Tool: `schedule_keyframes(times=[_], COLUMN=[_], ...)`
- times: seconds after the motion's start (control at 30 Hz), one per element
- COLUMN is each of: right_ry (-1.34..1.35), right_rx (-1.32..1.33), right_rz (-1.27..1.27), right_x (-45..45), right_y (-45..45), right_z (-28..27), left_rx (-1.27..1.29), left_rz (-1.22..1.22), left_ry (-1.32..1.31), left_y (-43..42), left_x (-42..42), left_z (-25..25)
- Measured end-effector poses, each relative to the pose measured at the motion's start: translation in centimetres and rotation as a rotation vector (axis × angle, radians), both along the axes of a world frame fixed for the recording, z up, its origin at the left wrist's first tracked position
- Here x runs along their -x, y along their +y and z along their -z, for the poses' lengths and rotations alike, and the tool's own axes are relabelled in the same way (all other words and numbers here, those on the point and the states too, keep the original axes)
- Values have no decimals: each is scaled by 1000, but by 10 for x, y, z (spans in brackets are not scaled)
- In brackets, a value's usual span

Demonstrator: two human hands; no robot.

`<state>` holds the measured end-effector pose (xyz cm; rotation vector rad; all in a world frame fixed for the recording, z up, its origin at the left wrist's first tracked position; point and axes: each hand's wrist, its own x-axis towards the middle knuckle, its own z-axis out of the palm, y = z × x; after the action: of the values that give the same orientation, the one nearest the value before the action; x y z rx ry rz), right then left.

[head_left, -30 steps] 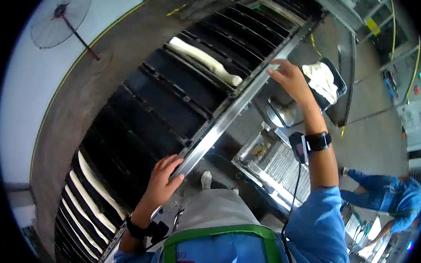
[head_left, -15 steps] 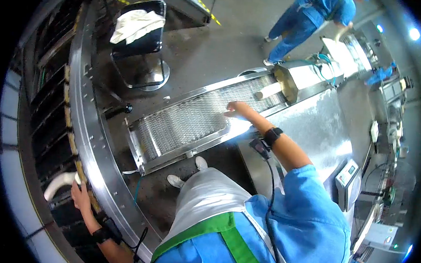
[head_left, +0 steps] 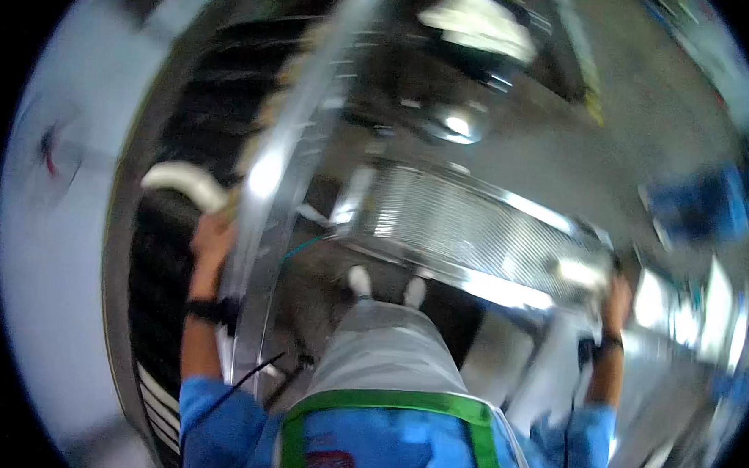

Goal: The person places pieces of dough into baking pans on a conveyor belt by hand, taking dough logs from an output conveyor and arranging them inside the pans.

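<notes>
My left hand (head_left: 213, 241) is at the near end of a long, pale, curved dough-like roll (head_left: 185, 182), its fingers closed round that end, though motion blurs them. The roll lies across the dark slotted conveyor (head_left: 205, 111) on my left. My right hand (head_left: 616, 302) reaches out to the far right end of a metal mesh belt (head_left: 460, 221), beside a second pale roll (head_left: 582, 273) lying on the mesh. The right hand's fingers are smeared, so I cannot tell their shape or whether they touch that roll.
A shiny steel rail (head_left: 267, 173) runs along the slotted conveyor. Beyond the belt stands a chair with a white cloth (head_left: 479, 23) on it. A person in blue (head_left: 702, 205) is at the right. My shoes (head_left: 414, 292) are on the floor below the belt.
The view has swung to the left, smearing the picture. My right hand has moved along the mesh belt to the pale roll's end. My left hand stays by the curved roll.
</notes>
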<state>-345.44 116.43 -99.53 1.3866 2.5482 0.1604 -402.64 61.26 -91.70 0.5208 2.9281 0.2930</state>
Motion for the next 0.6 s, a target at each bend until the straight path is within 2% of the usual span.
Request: schedule_keyframes(times=[0.03,0.07,0.1,0.13,0.17,0.23,0.3,0.37,0.4,0.43,0.5,0.57,0.6], right_ry=[-30,-166,-344,-369,-331,-342,-162,145,189,297,741,944,913], right_rx=[-28,-40,-104,-35,-64,-10,119,359,400,527,896,922,931], right_rz=[-96,-31,-206,17,11,-164,-258,-265,-201,-366,-88,-121,-250], right_x=[1,-15,-22,20,22,26,25,67,90,102,188,258,291], right_y=[12,40,59,35,43,52,83,68,63,77,10,-34,-48], right_z=[-2,25,39,-5,2,-18,-14,-61,-74,-67,-121,-147,-154], left_rx=[297,137,157,117,72,5,-78,-71,-76,-85,-65,-83,-96], left_rz=[18,-166,-212,-267,-288,-337,-357,-401,-399,-404,-407,-406,-398], left_ry=[148,-31,-11,-29,-47,-84,-124,-81,-62,-56,-28,-27,-29], left_y=[-10,21,7,-1,-2,0,6,5,4,4,6,7,9], left_x=[-4,-30,-27,-30,-33,-41,-39,-45,-46,-46,-47,-47,-46], left_z=[16,-23,-1,6,9,-13,-8,-4,-5,-6,-7,-15,-16])
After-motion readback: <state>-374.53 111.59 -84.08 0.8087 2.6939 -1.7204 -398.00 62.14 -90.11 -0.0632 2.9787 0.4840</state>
